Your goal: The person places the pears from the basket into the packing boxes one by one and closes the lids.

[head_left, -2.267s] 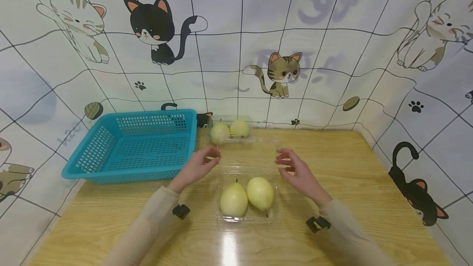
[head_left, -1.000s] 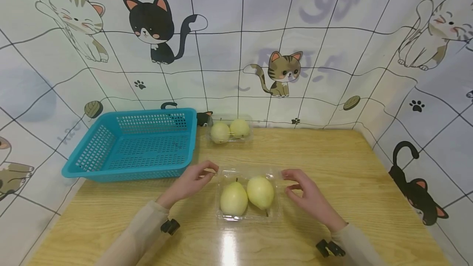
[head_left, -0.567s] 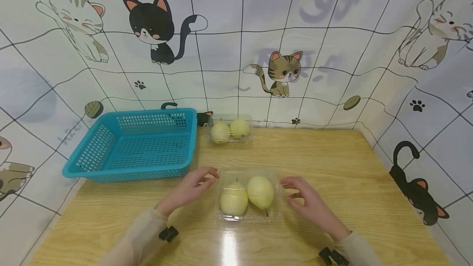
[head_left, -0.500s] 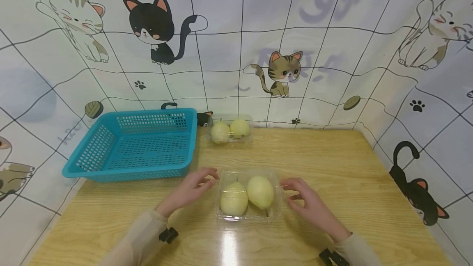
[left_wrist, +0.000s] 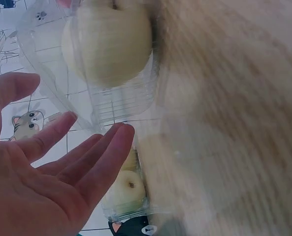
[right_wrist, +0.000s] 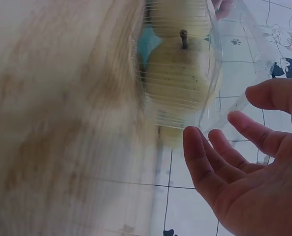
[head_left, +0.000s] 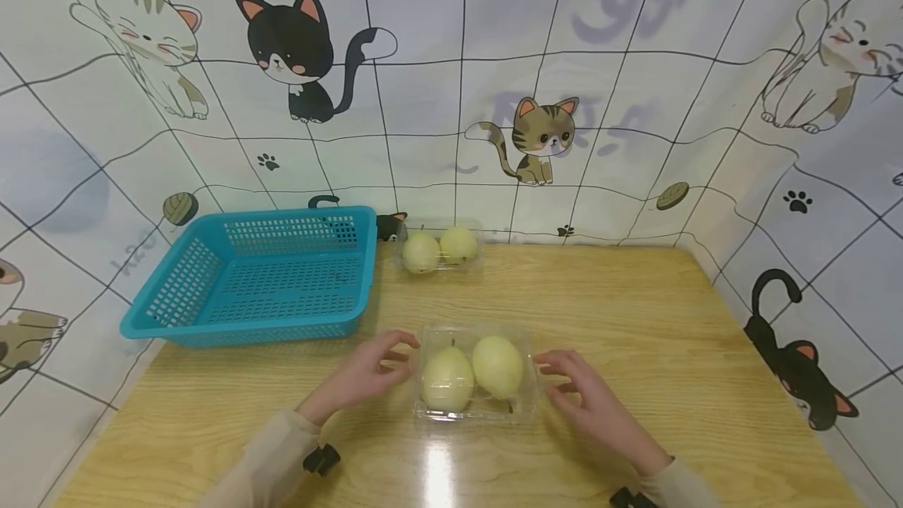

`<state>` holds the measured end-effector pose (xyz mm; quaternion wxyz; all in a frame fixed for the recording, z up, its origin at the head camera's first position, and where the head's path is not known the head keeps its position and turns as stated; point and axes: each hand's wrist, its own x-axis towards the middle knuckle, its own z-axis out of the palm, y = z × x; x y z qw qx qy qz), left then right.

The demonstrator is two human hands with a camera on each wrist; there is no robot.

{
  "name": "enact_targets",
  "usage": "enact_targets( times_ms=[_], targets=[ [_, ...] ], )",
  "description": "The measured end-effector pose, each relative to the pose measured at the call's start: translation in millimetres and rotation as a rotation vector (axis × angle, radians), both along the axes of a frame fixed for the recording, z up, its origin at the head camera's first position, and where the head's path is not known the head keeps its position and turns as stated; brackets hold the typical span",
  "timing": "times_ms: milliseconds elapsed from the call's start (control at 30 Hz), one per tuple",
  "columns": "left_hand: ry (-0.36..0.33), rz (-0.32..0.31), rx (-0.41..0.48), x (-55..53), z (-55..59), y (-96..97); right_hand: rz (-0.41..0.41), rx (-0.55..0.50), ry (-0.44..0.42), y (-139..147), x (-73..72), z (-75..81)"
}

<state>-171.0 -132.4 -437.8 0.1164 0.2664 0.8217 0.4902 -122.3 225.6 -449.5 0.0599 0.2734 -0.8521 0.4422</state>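
In the head view, a clear plastic clamshell box [head_left: 471,415] holds two yellow-green pears, a left pear [head_left: 447,382] and a right pear [head_left: 498,368]. Its hinged lid [right_wrist: 251,44] slants over the fruit, a gap still showing between lid and base in both wrist views. My left hand [head_left: 374,367] is at the box's left side, fingers loosely bent and fingertips right at the lid's edge. On the opposite side, my right hand [head_left: 582,389] mirrors it, thumb and fingers spread at the lid's rim. Neither hand curls around the box.
A blue perforated plastic basket [head_left: 282,328] stands at the back left of the wooden table [head_left: 607,288]. Against the cat-patterned wall covering [head_left: 423,100] sits a second clear box [head_left: 473,263] with two pears in it.
The lid, first tilted up behind the box, has swung down toward me over the pears. Both hands have come nearer with it along the box's sides.
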Motion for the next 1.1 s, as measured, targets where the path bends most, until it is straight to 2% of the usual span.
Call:
enact_targets(
  times_ms=[267, 567, 867, 967, 1100],
  targets=[
    [-0.004, 0.0, 0.013, 2.7, -4.2, 1.5, -0.003, -0.018, -0.052, -2.3, 5.4, -6.5],
    [0.038, -0.004, -0.036, 5.5, -11.9, 1.8, -0.049, -0.047, -0.199, -6.6, 10.5, -8.8],
    [-0.021, -0.002, -0.035, 13.9, -16.8, 1.7, -0.052, -0.069, -0.267, -10.7, 14.4, -12.4],
    [-0.033, -0.024, -0.01, 16.7, -17.9, 2.1, -0.031, -0.11, -0.286, -11.8, 15.4, -13.4],
    [-0.063, -0.042, 0.018, 20.2, -19.5, 3.4, 0.024, -0.154, -0.26, -12.9, 16.1, -13.4]
  ],
)
